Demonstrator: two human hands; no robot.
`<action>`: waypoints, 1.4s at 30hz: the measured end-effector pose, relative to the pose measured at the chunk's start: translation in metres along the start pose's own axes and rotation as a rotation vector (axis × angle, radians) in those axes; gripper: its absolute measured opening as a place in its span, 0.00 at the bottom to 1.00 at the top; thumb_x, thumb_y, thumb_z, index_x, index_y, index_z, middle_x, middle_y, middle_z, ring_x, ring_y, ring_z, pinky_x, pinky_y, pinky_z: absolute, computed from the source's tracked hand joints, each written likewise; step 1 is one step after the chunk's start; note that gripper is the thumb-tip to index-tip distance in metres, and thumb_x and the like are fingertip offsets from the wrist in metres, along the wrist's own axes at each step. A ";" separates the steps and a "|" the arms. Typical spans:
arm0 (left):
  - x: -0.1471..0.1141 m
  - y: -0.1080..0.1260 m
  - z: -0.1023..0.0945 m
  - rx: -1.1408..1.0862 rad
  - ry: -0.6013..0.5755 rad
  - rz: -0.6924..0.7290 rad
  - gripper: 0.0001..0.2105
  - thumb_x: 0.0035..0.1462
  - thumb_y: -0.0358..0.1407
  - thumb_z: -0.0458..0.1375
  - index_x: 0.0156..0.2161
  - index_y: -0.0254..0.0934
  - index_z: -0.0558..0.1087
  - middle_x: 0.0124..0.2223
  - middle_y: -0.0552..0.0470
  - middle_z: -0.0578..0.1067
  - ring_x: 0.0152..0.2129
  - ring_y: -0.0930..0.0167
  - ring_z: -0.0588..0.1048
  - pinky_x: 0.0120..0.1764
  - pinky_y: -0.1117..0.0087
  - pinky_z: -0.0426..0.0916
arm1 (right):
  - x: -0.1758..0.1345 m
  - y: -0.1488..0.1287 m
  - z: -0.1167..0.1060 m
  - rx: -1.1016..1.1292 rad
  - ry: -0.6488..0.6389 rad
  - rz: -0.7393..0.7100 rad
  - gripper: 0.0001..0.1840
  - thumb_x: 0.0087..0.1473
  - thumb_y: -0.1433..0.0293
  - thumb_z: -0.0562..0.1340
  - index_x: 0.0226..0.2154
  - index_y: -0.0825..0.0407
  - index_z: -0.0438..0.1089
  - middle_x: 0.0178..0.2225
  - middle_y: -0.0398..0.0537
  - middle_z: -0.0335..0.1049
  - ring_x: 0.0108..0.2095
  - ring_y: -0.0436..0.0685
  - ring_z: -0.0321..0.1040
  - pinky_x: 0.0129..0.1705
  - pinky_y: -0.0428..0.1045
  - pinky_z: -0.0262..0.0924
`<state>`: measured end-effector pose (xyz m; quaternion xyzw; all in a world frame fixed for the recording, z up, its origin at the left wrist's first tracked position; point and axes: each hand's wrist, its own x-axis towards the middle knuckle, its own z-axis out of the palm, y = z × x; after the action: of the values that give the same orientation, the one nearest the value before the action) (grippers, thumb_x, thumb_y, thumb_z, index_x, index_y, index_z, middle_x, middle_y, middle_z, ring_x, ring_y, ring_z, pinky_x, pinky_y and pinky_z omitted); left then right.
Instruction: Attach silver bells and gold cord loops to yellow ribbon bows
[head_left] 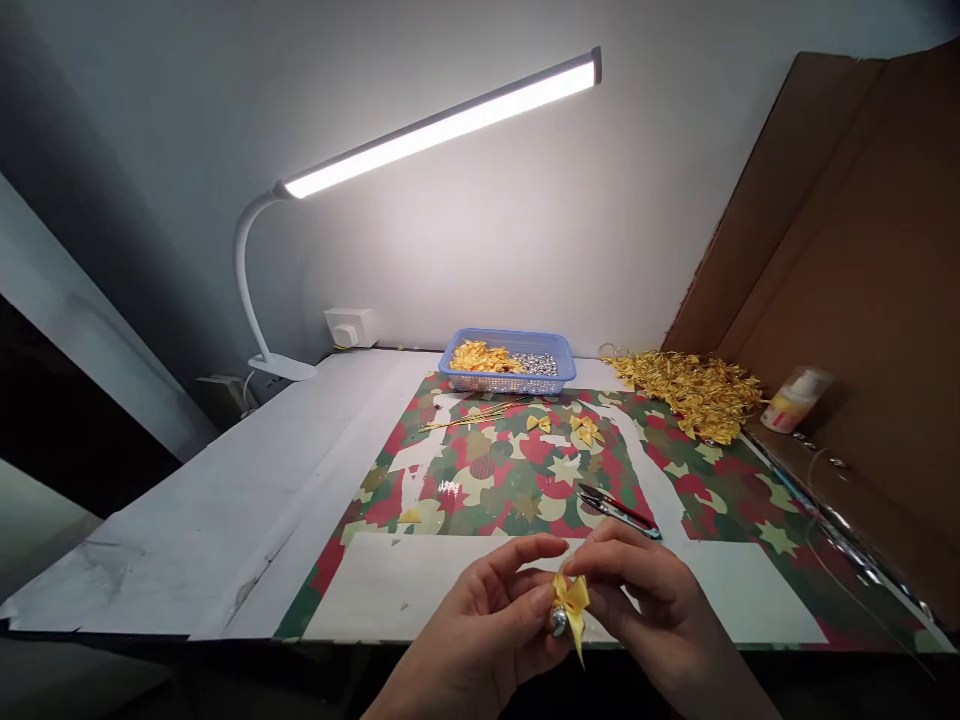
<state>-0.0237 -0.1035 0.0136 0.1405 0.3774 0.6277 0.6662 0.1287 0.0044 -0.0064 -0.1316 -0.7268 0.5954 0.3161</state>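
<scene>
Between my two hands, just above the table's front edge, is a yellow ribbon bow point(574, 596) with a small silver bell point(558, 621) at its side. My left hand point(504, 610) pinches the bow and bell from the left, thumb against the bell. The fingers of my right hand point(646, 600) are closed on the bow's upper right edge. Part of the bow is hidden by my fingertips. Beyond my right hand lies a pair of thread snips point(619, 511). Farther back are a loose yellow bow point(538, 424) and a small group of bows point(586, 431).
A blue basket point(507, 386) at the wall holds yellow bows and silver bells. Gold ties point(472, 416) lie before it. At right are a heap of finished-looking bows point(690, 390), a bottle point(795, 400) and a cardboard wall point(847, 260). A lamp point(442, 125) hangs overhead.
</scene>
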 end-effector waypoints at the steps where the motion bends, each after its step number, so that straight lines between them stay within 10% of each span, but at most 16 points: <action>1: 0.001 -0.001 0.000 0.007 -0.023 -0.010 0.14 0.52 0.33 0.72 0.45 0.37 0.81 0.34 0.50 0.80 0.29 0.75 0.76 0.37 0.77 0.71 | 0.000 -0.002 -0.001 -0.029 -0.006 -0.015 0.06 0.62 0.66 0.62 0.38 0.43 0.76 0.32 0.42 0.64 0.32 0.51 0.64 0.33 0.46 0.59; 8: -0.010 0.007 -0.009 0.729 0.217 0.330 0.13 0.61 0.46 0.61 0.45 0.42 0.81 0.48 0.48 0.80 0.49 0.59 0.74 0.49 0.67 0.69 | 0.004 -0.016 0.000 -0.427 -0.078 -0.037 0.10 0.65 0.70 0.54 0.32 0.49 0.66 0.30 0.43 0.61 0.28 0.50 0.60 0.28 0.46 0.54; 14: -0.013 0.014 -0.009 1.015 0.206 0.356 0.10 0.62 0.42 0.60 0.35 0.38 0.79 0.34 0.49 0.80 0.34 0.63 0.76 0.39 0.68 0.70 | 0.017 -0.011 0.012 -0.637 -0.150 -0.067 0.10 0.62 0.75 0.53 0.31 0.50 0.66 0.31 0.44 0.63 0.28 0.51 0.62 0.29 0.48 0.55; 20: -0.003 0.015 -0.016 0.979 0.251 0.321 0.13 0.61 0.44 0.60 0.33 0.36 0.78 0.30 0.50 0.78 0.30 0.65 0.74 0.35 0.69 0.70 | 0.016 -0.002 0.000 -0.428 0.043 -0.107 0.12 0.66 0.71 0.53 0.44 0.48 0.72 0.35 0.45 0.70 0.33 0.50 0.69 0.35 0.46 0.62; 29: 0.009 0.012 -0.026 1.130 0.433 0.360 0.12 0.60 0.42 0.60 0.43 0.37 0.77 0.30 0.51 0.79 0.28 0.65 0.74 0.31 0.69 0.68 | 0.002 -0.053 -0.027 -0.054 0.856 -0.088 0.08 0.62 0.65 0.61 0.42 0.43 0.75 0.30 0.41 0.69 0.25 0.48 0.66 0.32 0.48 0.64; 35: 0.028 0.002 -0.032 1.295 0.464 0.457 0.10 0.61 0.39 0.55 0.36 0.40 0.79 0.30 0.52 0.81 0.23 0.67 0.75 0.28 0.69 0.69 | 0.005 -0.029 -0.031 0.035 0.775 -0.122 0.18 0.63 0.60 0.61 0.54 0.41 0.68 0.30 0.40 0.74 0.24 0.47 0.68 0.30 0.45 0.67; 42: 0.038 -0.003 -0.046 1.504 0.468 0.544 0.10 0.62 0.34 0.53 0.38 0.43 0.78 0.37 0.48 0.80 0.30 0.62 0.79 0.32 0.67 0.71 | 0.008 0.019 0.002 0.238 0.680 0.221 0.23 0.60 0.52 0.62 0.51 0.45 0.62 0.29 0.40 0.75 0.17 0.43 0.58 0.25 0.42 0.57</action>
<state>-0.0551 -0.0817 -0.0317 0.5004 0.7776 0.3601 0.1239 0.1175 0.0124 -0.0218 -0.3617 -0.4875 0.6286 0.4862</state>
